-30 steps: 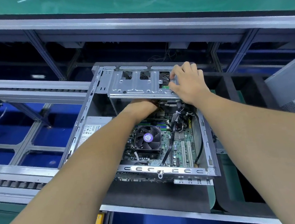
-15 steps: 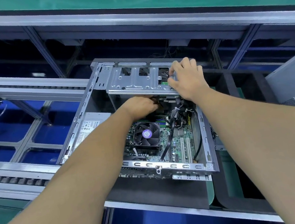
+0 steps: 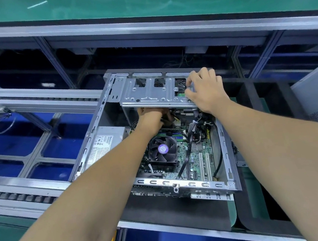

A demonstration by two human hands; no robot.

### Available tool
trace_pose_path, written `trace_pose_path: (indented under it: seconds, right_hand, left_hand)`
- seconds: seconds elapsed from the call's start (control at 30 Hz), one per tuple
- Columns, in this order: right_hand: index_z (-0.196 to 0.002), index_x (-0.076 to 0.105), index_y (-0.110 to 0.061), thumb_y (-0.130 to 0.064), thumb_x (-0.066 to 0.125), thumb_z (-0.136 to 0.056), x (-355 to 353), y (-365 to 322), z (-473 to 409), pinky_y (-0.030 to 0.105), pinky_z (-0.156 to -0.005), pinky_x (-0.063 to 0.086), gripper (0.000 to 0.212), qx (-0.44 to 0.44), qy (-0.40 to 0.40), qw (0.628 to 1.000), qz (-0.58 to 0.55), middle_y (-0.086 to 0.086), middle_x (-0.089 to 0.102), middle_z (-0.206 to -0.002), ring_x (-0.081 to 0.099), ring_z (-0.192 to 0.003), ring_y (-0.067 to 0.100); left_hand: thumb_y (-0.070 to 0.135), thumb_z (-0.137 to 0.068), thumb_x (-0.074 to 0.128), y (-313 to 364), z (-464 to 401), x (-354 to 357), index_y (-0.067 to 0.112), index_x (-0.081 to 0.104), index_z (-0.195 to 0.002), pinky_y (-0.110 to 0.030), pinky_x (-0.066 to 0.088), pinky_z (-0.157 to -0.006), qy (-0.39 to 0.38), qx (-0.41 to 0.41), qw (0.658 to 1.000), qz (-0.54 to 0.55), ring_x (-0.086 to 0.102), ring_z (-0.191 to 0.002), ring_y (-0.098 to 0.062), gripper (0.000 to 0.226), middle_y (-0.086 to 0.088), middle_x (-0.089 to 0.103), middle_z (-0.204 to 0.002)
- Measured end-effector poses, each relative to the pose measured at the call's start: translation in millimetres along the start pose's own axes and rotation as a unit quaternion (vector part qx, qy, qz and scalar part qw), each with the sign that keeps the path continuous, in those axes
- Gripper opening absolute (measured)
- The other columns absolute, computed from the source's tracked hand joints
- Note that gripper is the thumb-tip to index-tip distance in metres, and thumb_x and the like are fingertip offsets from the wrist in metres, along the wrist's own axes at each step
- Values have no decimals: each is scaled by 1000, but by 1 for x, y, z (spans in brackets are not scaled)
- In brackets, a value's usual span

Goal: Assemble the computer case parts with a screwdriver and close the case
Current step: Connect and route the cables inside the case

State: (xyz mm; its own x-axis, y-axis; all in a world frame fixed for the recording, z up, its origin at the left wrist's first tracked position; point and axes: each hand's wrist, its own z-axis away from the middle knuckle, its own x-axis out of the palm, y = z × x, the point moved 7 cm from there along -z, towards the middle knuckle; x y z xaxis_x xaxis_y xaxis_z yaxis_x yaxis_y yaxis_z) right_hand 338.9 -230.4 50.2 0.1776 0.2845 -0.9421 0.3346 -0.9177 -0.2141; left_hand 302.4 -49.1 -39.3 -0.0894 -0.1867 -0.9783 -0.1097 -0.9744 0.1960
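Hands: R grips stamped steel bay, L underneath

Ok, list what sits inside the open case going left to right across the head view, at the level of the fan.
Power supply → CPU fan → black cable → white expansion slots → right wall of the computer case.

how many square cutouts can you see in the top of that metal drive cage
3, in a row along the drive cage's far edge: left cutout, middle cutout, and right cutout beside the right hand. That hand may hide another.
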Motion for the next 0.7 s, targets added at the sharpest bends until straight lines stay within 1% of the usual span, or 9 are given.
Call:
trace_pose_path:
  seconds: [0.07, 0.13, 0.2, 0.27, 0.3, 0.4, 0.47, 0.53, 0.7]
  right_hand:
    - [-108, 49, -27, -41, 49, -95, 0, 0, 0, 40, -91, 29, 19, -3, 3, 1000, 4, -1, 39, -110, 36, -105, 24]
    - [-108, 49, -27, -41, 49, -95, 0, 0, 0, 41, -92, 30, 20, 0, 2, 1000, 2, 0, 40, -110, 35, -104, 24]
    - [-108, 49, -27, -41, 49, -95, 0, 1, 0, 42, -92, 30, 20, 1, 4, 1000, 3, -1, 40, -110, 35, -104, 23]
    - [-108, 49, -28, -42, 49, -94, 1, 1, 0, 41, -92, 30, 20, 2, 6, 1000, 4, -2, 39, -109, 32, -102, 21]
    - [-108, 49, -28, -42, 49, -94, 1, 2, 0, 42, -92, 30, 19, 3, 7, 1000, 3, -2, 38, -109, 31, -101, 20]
    - [-107, 48, -29, -42, 49, -93, 1, 2, 0, 41, -92, 30, 19, 2, 6, 1000, 0, -3, 38, -108, 30, -101, 20]
    - [-106, 48, -29, -41, 49, -93, 0, 2, 0, 41, -91, 30, 18, 1, 9, 1000, -2, -3, 38, -108, 30, -100, 19]
    - [-107, 49, -28, -41, 49, -94, 0, 1, 0, 41, -91, 30, 18, 0, 11, 1000, -3, -3, 38, -107, 31, -100, 20]
    - [-109, 50, -26, -38, 50, -95, -2, -1, 2, 42, -92, 31, 18, 4, 7, 1000, -1, 1, 41, -110, 35, -102, 24]
  left_hand:
    - [21, -94, 67, 1, 1, 2, 18, 66, -102, -45, 36, -104, -28, -1, 999, -29, 56, -118, -36, 9, -7, 64, -107]
    - [31, -97, 65, -1, 3, 6, 17, 65, -117, -42, 43, -94, -57, -3, 998, -19, 59, -110, -35, 24, -11, 65, -108]
    - [44, -95, 66, -5, 5, 4, 28, 68, -120, -40, 41, -98, -39, -10, 999, 5, 57, -113, -30, 30, -4, 63, -109]
    - [61, -86, 69, -6, 7, 0, 36, 71, -107, -41, 37, -105, -16, -13, 1000, -8, 57, -112, -27, 33, 1, 65, -105]
    - [62, -84, 70, -5, 9, -4, 31, 70, -98, -41, 38, -104, -2, -8, 1000, -29, 61, -106, -29, 34, 1, 65, -95]
    - [41, -86, 76, -1, 16, -18, 22, 72, -89, -34, 46, -79, 52, 9, 998, -22, 63, -82, -30, 20, 0, 56, -73]
    - [29, -86, 75, -6, 20, -22, 19, 60, -74, -30, 41, -66, 64, -16, 998, -12, 62, -75, -29, 23, 2, 48, -64]
    - [26, -85, 74, -11, 26, -25, 17, 48, -65, -31, 40, -63, 73, -56, 996, 13, 60, -75, -30, 34, 3, 45, -61]
    - [31, -92, 66, -17, 44, -26, 9, 60, -70, -32, 44, -63, 52, -184, 972, 137, 63, -73, -33, 31, -6, 61, -70]
